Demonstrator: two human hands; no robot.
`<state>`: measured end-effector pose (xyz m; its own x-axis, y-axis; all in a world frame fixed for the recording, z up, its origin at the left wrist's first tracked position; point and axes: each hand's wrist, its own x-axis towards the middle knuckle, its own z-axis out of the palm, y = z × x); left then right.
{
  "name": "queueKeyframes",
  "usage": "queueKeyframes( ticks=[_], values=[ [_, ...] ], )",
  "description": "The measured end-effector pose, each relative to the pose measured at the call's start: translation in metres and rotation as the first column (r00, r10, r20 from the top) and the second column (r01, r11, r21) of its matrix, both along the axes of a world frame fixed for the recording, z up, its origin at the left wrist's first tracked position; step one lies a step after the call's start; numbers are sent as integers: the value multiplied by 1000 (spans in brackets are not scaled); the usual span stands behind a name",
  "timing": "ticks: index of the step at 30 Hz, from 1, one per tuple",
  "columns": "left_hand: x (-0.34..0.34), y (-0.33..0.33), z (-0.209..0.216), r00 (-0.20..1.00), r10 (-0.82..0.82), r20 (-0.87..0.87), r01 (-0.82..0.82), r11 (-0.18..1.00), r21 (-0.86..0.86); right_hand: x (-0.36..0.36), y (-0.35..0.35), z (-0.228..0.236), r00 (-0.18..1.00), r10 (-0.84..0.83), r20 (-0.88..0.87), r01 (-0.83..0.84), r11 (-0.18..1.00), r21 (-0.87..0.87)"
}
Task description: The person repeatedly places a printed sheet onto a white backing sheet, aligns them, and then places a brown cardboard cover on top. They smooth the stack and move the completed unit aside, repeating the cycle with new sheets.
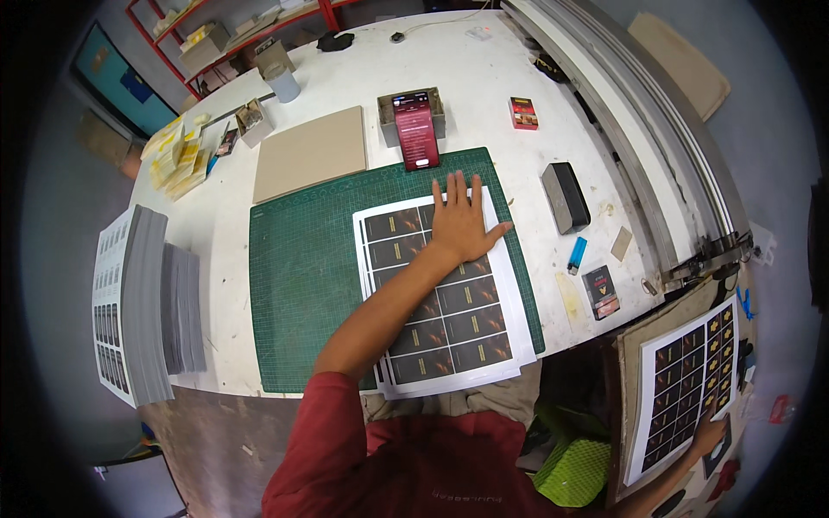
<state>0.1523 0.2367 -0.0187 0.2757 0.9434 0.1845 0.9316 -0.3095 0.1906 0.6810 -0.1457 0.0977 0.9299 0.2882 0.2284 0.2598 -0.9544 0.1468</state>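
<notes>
My left hand [461, 221] lies flat, fingers spread, on a small stack of printed sheets [458, 337]. These sheets carry a grid of dark cards with white margins and rest on the right part of a green cutting mat [302, 302]. At the lower right, my right hand [710, 435] is at the edge of another printed sheet [673, 406], which has dark cards and a strip of yellow shapes. Its fingers look closed on that edge, though they are partly hidden. This sheet lies on a pile beside the table, over a brown board.
Tall paper stacks [147, 311] stand at the table's left. Beyond the mat are a grey board [311, 154] and a phone [415, 129] leaning on a box. A black block [566, 198], a blue lighter [577, 255] and small packs lie right, near a long metal machine rail [639, 121].
</notes>
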Motion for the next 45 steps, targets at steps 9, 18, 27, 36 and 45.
queueKeyframes(
  ticks=[9,18,27,36,45],
  values=[
    [16,-71,4,837,-542,68,546,833,-86,137,-68,-87,969,-224,-104,220,974,-52],
    [11,-78,10,833,-549,71,553,827,-98,152,-89,-122,918,42,394,-135,968,211],
    [22,-67,23,821,-571,16,569,816,-99,142,-80,27,989,80,125,-144,323,935],
    [130,-25,86,582,-791,188,762,612,214,264,119,152,804,555,214,4,-365,931],
    [282,78,108,457,-473,753,603,787,128,251,453,141,848,307,431,-260,-468,845]
  ],
)
